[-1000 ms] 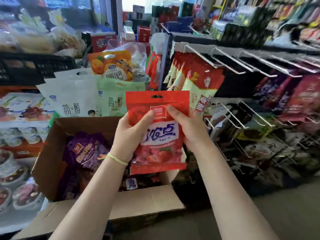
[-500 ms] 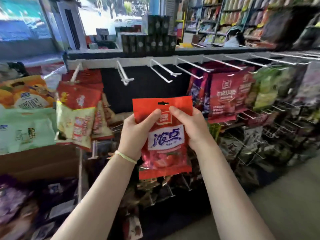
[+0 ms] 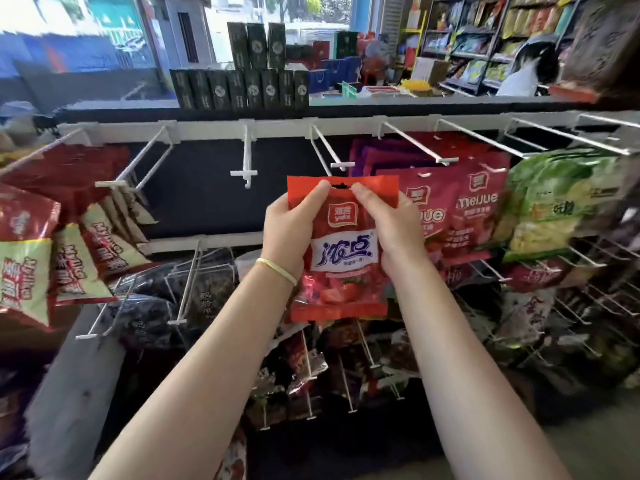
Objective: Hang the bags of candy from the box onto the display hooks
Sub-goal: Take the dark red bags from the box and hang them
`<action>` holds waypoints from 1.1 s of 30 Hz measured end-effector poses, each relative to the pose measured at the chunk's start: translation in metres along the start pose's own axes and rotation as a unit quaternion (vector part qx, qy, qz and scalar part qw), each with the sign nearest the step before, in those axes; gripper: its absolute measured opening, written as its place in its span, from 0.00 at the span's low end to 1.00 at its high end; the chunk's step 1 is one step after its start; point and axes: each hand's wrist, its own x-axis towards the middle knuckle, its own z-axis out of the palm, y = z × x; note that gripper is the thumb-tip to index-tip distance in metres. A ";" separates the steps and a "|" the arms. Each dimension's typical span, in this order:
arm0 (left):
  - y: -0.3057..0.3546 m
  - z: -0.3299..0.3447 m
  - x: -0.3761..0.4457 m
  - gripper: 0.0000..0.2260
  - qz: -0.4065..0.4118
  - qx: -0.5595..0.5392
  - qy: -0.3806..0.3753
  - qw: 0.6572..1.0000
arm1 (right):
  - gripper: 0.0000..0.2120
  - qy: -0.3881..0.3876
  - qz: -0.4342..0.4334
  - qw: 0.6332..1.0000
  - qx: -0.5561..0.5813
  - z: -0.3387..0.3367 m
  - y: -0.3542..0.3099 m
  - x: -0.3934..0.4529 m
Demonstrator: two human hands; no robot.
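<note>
**Red candy bag held up before the hook rail**

Head view.

- Item: red candy bag (image 3: pixel 343 251), upright, printed face toward the camera, a white label panel across its middle, clear lower window showing red pieces. A punched hang hole (image 3: pixel 341 185) sits at the centre of its top edge.
- Left hand (image 3: pixel 289 233): grips the bag's left side, thumb laid across the front and reaching up just left of the hang hole, fingers hidden behind the bag. A thin yellow band (image 3: pixel 277 270) circles the wrist.
- Right hand (image 3: pixel 393 230): grips the bag's right side, thumb on the front just right of the hang hole, fingers behind.
- Position: the bag sits between the two hands, in front of the dark back panel, its top edge just below the tip of an empty white display hook (image 3: pixel 341 164).
- Neighbours: hanging pink-red bags (image 3: pixel 479 216) just right of the held bag; green bag (image 3: pixel 557 206) further right; red-and-yellow bags (image 3: pixel 31 268) well apart at left.
- Above the rail: a row of dark boxes (image 3: pixel 239 88) on the shelf top.
</note>
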 end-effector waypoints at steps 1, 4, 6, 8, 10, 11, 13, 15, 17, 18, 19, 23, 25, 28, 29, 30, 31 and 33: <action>-0.001 0.003 0.004 0.10 0.006 -0.004 0.009 1.000 | 0.04 -0.006 -0.001 1.000 -0.002 -0.001 0.000 0.006; -0.006 0.005 0.015 0.09 0.024 -0.008 0.035 0.999 | 0.05 -0.024 -0.006 1.000 -0.013 0.000 0.003 0.021; -0.011 0.004 0.021 0.11 0.030 -0.005 0.053 0.998 | 0.06 -0.034 -0.009 0.999 -0.029 0.001 0.006 0.027; -0.017 0.003 0.026 0.12 0.031 0.006 0.066 0.997 | 0.05 -0.039 -0.013 0.998 -0.041 0.002 0.012 0.033; -0.020 0.002 0.030 0.11 0.037 0.019 0.070 0.997 | 0.05 -0.029 -0.021 0.998 -0.061 0.003 0.018 0.039; -0.021 0.001 0.032 0.11 0.040 0.027 0.072 0.996 | 0.05 -0.020 -0.034 0.996 -0.076 0.003 0.021 0.042; -0.024 -0.002 0.036 0.11 0.050 0.049 0.070 0.995 | 0.08 0.004 -0.092 0.988 -0.123 0.003 0.027 0.044; -0.031 -0.009 0.037 0.11 0.060 0.070 0.052 0.994 | 0.13 0.037 -0.175 0.968 -0.178 0.002 0.035 0.041; -0.044 -0.019 0.038 0.11 0.060 0.092 0.035 0.993 | 0.20 0.074 -0.262 0.938 -0.215 0.002 0.046 0.033; -0.051 -0.022 0.037 0.11 0.059 0.104 0.031 0.992 | 0.23 0.091 -0.295 0.923 -0.231 0.002 0.053 0.031; -0.056 -0.025 0.036 0.11 0.059 0.114 0.029 0.991 | 0.27 0.108 -0.320 0.907 -0.251 0.001 0.060 0.029; -0.059 -0.035 0.036 0.12 0.085 0.174 0.026 0.981 | 0.26 0.187 -0.377 0.837 -0.349 0.004 0.075 0.024; -0.053 -0.045 0.035 0.13 0.104 0.232 0.029 0.967 | 0.15 0.215 -0.392 0.800 -0.400 0.011 0.079 0.018; -0.043 -0.069 0.031 0.16 0.114 0.306 0.014 0.945 | 0.03 0.120 -0.336 0.834 -0.420 0.028 0.087 0.002; -0.039 -0.080 0.027 0.17 0.106 0.319 0.009 0.942 | 0.02 0.069 -0.294 0.861 -0.409 0.036 0.090 -0.005; -0.034 -0.092 0.022 0.17 0.096 0.327 0.005 0.940 | 0.02 0.016 -0.248 0.885 -0.393 0.046 0.093 -0.014; -0.029 -0.107 0.016 0.15 0.089 0.334 -0.001 0.938 | 0.04 -0.032 -0.205 0.904 -0.375 0.058 0.095 -0.025; -0.016 -0.142 -0.001 0.08 0.088 0.346 -0.026 0.934 | 0.06 -0.095 -0.143 0.927 -0.333 0.086 0.101 -0.048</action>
